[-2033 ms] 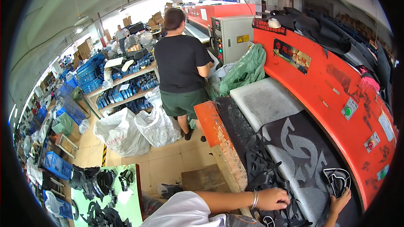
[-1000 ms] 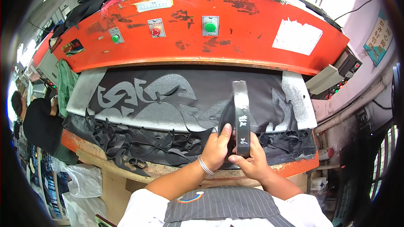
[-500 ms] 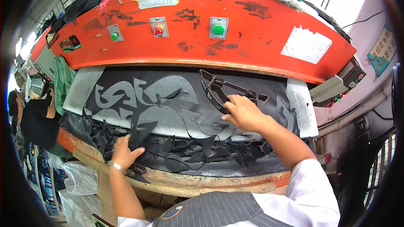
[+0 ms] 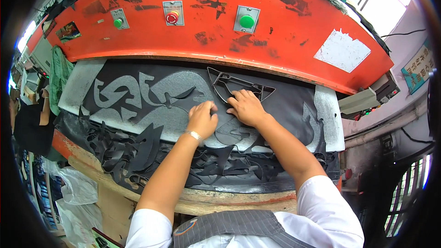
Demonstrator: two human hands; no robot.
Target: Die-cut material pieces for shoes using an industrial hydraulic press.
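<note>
A black metal cutting die, an open frame with a curved side and cross bars, lies on a dark sheet with curved shapes cut out of it. My right hand grips the die's near edge, its fingertips over the rim. Just left of it, my left hand is over the cut part of the sheet, thumb and fingers apart and slightly bent, with nothing visible in it. Its fingertips are a little blurred. Grey board shows through the cut-outs.
Black offcuts pile along the near edge, above a worn wooden rail. Behind the sheet stands the orange machine beam with a red button and green buttons. Another person's arm shows at far left.
My left hand has left the offcuts and moved right and forward to the sheet; the dark piece near it now lies on the pile. The die has turned and shifted slightly left under my right hand.
</note>
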